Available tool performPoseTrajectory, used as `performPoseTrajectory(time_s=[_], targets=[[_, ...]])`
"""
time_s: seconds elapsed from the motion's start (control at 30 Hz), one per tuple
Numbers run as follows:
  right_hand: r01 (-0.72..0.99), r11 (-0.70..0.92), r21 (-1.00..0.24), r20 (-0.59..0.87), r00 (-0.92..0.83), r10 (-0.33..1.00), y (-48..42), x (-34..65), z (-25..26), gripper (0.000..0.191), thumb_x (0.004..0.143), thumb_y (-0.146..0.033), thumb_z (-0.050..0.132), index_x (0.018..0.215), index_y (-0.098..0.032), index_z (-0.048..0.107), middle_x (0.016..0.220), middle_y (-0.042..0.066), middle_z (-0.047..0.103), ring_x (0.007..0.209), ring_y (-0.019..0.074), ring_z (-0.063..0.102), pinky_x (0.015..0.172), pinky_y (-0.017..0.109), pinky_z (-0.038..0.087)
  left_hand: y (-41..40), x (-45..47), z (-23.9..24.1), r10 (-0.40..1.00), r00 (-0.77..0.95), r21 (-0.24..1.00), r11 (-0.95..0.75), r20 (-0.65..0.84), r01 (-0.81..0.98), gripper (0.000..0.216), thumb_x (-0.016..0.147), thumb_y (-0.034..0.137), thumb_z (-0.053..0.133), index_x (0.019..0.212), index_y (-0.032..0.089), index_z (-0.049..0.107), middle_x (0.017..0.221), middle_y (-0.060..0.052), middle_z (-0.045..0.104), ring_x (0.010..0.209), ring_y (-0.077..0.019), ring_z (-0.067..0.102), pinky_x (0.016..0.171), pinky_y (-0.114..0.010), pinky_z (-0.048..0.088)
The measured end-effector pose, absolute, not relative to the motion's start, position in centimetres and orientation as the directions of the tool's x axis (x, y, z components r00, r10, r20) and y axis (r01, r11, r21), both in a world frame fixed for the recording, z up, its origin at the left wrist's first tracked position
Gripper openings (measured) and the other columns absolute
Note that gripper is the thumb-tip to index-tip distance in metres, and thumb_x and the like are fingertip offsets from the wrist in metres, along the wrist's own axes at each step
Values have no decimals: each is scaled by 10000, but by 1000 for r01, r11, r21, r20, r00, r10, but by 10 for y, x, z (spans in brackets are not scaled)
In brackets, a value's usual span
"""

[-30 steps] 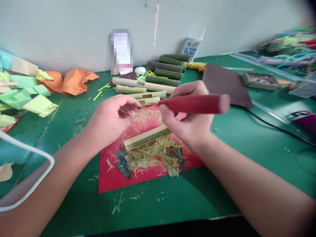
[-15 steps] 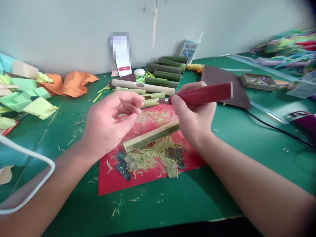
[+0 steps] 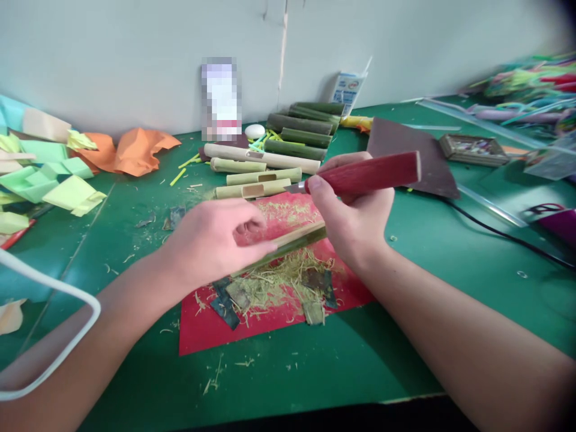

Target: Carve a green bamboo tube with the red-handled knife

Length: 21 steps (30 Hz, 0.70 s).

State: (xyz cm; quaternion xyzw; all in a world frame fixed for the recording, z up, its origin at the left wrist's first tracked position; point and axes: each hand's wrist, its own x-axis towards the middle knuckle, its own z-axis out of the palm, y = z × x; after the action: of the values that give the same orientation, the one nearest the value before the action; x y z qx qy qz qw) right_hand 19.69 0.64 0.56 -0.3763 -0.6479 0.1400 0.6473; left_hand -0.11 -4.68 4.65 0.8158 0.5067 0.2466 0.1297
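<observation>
A split bamboo strip is held over the red sheet in the middle of the green desk. Its near end is enclosed by the left hand, whose fingers are curled shut around it; the far end is gripped in the lower fingers of the right hand. The strip is tilted, rising from left to right.

A carving knife with a red handle is clamped in the same right hand, with the thumb pressed near the blade end. The short blade is directed to the left, above the strip and apart from it.

Pale shavings and dark bark flakes are spread on the red sheet just below the strip. Behind the sheet, pale peeled bamboo sections are laid side by side, and dark green bamboo halves are stacked near the wall. A brown sheet of sandpaper is located behind the right hand. Crumpled orange paper and green paper pieces are piled at the left.
</observation>
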Motion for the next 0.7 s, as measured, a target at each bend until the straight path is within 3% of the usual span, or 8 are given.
performPoseTrajectory(time_s=[0.07, 0.13, 0.23, 0.33, 0.57, 0.7], targets=[[341, 663, -667, 729, 115, 674, 6, 197, 6, 130, 865, -339, 664, 875, -252, 567, 821, 28, 635, 763, 190, 643, 657, 363, 538, -46, 1, 43, 887, 431, 337, -461, 163, 821, 291, 681, 401, 821, 885, 225, 711, 868, -38, 688, 804, -229, 632, 662, -322, 455], [358, 640, -680, 714, 123, 689, 5, 198, 7, 150, 846, -339, 688, 868, -253, 567, 846, 36, 642, 799, 199, 645, 682, 367, 546, -45, 3, 39, 888, 453, 272, -457, 82, 847, 262, 693, 366, 806, 883, 221, 699, 886, -46, 674, 844, -247, 628, 678, -335, 459], [329, 622, -711, 688, 142, 711, 4, 196, 9, 182, 818, -327, 722, 819, -256, 555, 826, 29, 638, 777, 191, 633, 706, 369, 551, -42, 1, 35, 882, 461, 311, -468, 102, 827, 111, 791, 236, 695, 900, 216, 707, 908, -45, 672, 844, -217, 632, 723, -333, 475], [291, 618, -730, 673, 151, 724, 3, 195, 9, 202, 801, -312, 737, 776, -256, 546, 785, 21, 627, 719, 177, 609, 682, 362, 540, -38, -3, 34, 888, 432, 367, -459, 157, 809, 162, 835, 160, 609, 946, 197, 723, 947, -52, 682, 837, -192, 641, 741, -321, 478], [142, 500, -854, 503, -15, 864, -2, 193, 9, 109, 885, -337, 634, 867, -230, 640, 787, 21, 655, 706, 164, 629, 643, 332, 517, -34, -4, 40, 937, 349, 328, -328, -5, 886, 195, 786, 278, 715, 966, 205, 720, 962, -34, 698, 844, -200, 634, 712, -320, 465], [150, 410, -900, 402, -85, 912, -5, 189, 15, 87, 821, -291, 687, 810, -207, 667, 787, 19, 671, 703, 155, 617, 645, 322, 497, -34, -2, 31, 947, 318, 367, -312, 46, 876, 172, 770, 248, 721, 934, 199, 723, 917, -30, 690, 826, -196, 631, 718, -325, 472]])
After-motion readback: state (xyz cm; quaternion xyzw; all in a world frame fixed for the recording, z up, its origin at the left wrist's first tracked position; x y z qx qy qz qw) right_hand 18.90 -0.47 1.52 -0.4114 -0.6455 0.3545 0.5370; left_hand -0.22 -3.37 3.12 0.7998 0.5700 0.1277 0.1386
